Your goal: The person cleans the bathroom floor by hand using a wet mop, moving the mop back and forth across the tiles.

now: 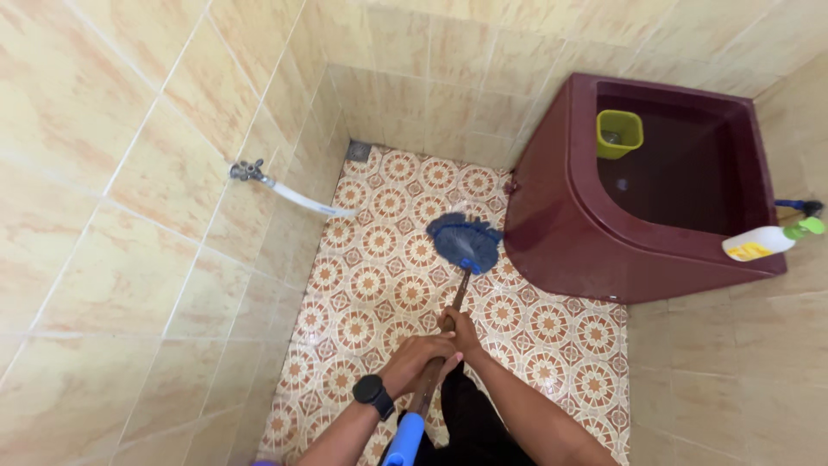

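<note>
Both hands grip a mop handle of brown wood with a blue lower grip. My left hand, with a black watch on the wrist, is closed around the handle. Just above it my right hand is closed around the same handle. The blue stringy mop head rests on the patterned floor tiles, close to the foot of a dark red water basin.
A green scoop floats in the basin's water. A white bottle with a green cap lies on the basin's rim. A tap with a white hose sticks out of the left wall. A floor drain sits in the far corner.
</note>
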